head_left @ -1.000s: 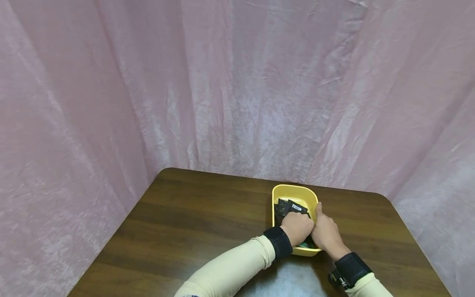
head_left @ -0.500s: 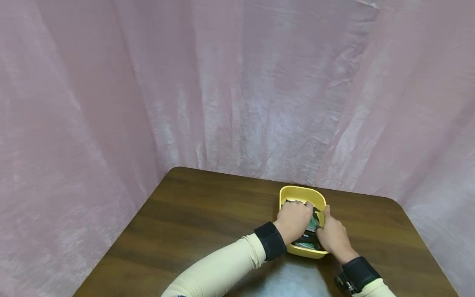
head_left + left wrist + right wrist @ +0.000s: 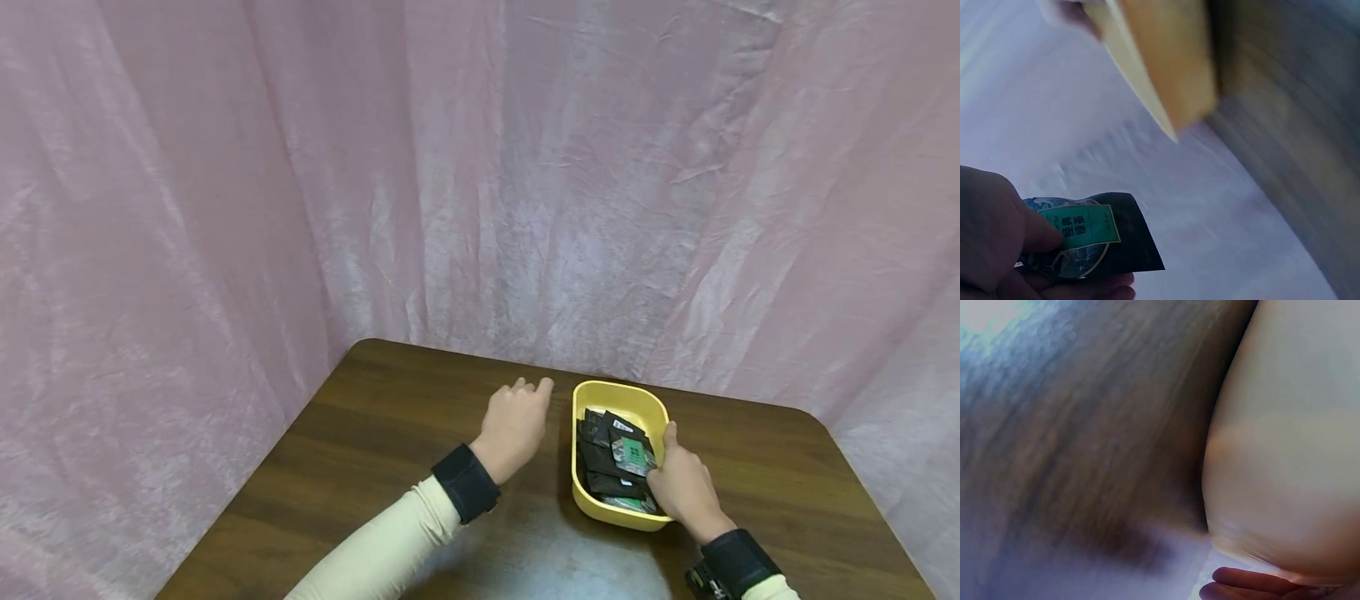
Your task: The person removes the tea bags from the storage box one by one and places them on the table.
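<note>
Between the thumb and fingers of my left hand (image 3: 513, 427) is a small dark sachet (image 3: 1135, 234) with a green label, plain in the left wrist view. The head view hides it behind the hand, which is above the table, left of a yellow plastic container (image 3: 618, 517). Inside the container lie several flat black sachets (image 3: 611, 462), one showing a green label (image 3: 633, 452). My right hand (image 3: 686, 487) grips the container's right side, thumb at the rim. A few of its fingertips (image 3: 1244, 584) show past the container wall in the right wrist view.
The brown wooden table (image 3: 420, 400) carries the container near its far edge, right of the middle. A pink velvety curtain (image 3: 450, 208) hangs just behind the table and around its sides.
My left hand has come up out of the container and moved left with a sachet. The right hand keeps its grip on the container, and the sachets inside are now uncovered.
</note>
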Tool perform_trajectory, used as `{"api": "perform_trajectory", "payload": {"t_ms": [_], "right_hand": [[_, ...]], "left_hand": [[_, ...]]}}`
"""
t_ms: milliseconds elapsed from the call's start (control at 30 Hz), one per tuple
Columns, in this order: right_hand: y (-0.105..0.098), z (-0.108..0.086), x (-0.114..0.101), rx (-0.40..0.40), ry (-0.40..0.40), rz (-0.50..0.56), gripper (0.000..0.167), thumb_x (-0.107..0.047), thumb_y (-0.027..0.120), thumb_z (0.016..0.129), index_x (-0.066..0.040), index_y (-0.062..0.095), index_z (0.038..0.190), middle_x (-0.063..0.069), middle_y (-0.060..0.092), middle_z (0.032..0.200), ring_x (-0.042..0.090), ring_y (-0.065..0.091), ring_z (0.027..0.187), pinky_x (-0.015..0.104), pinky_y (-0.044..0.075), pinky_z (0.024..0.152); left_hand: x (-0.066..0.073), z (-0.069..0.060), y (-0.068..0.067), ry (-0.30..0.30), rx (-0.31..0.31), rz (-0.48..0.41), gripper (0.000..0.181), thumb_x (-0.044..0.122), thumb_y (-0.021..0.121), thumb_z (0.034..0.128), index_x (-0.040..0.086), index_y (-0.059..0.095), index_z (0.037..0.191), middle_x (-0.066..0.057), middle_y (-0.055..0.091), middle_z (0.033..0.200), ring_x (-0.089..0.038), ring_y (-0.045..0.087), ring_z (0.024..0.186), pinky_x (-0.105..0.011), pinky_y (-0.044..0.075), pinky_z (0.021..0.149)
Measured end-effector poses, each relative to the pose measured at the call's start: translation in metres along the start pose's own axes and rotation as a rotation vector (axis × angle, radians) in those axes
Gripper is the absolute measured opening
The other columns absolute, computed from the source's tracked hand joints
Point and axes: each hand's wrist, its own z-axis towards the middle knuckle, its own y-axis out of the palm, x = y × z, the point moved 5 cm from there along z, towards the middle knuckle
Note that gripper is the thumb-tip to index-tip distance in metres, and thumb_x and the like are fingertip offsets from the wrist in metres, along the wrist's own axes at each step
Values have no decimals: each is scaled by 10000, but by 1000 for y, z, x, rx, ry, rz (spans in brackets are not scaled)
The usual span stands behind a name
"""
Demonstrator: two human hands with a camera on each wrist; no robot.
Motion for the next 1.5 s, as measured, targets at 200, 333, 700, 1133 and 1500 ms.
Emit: {"api": "perform_trajectory", "payload": {"t_ms": [200, 333, 700, 1133, 1500], "right_hand": [[4, -1, -2, 1, 0, 7, 938, -44, 599, 842, 174, 132, 1626, 423, 654, 1286, 462, 712, 957, 619, 554, 826], [6, -2, -3, 15, -6, 2, 934, -48, 603, 835, 170, 154, 1625, 420, 661, 1275, 489, 718, 971, 629, 552, 833], [7, -2, 1, 4, 9, -11, 927, -57, 608, 851, 154, 159, 1634, 414, 644, 1325, 466, 720, 981, 617, 553, 833], [1, -8, 2, 29, 0, -16, 922, -57, 601, 837, 153, 181, 1630, 391, 708, 1166, 419, 719, 863, 616, 548, 788], [-1, -10, 3, 24, 21, -20, 923, -46, 612, 847, 148, 172, 1635, 375, 713, 1156, 342, 677, 802, 561, 548, 748]], "left_hand": [[-76, -20, 23, -63, -57, -27, 343, 64, 877, 807, 82, 657, 1069, -58, 775, 821, -242, 756, 768, -363, 597, 696], [-124, -38, 46, -151, -146, -71, 459, 54, 932, 770, 25, 669, 1146, -142, 780, 906, -325, 768, 821, -409, 637, 745], [-179, -62, 89, -217, -343, -48, 41, -46, 757, 929, -8, 760, 942, -204, 780, 880, -354, 777, 770, -442, 650, 635], [-200, -71, 114, -218, -473, 6, 76, -16, 730, 945, 13, 799, 931, -191, 805, 933, -379, 777, 819, -518, 645, 718], [-225, -67, 130, -235, -851, -308, 596, 94, 549, 962, -221, 464, 1460, -463, 389, 1571, -596, 415, 1484, -624, 386, 1241]]}}
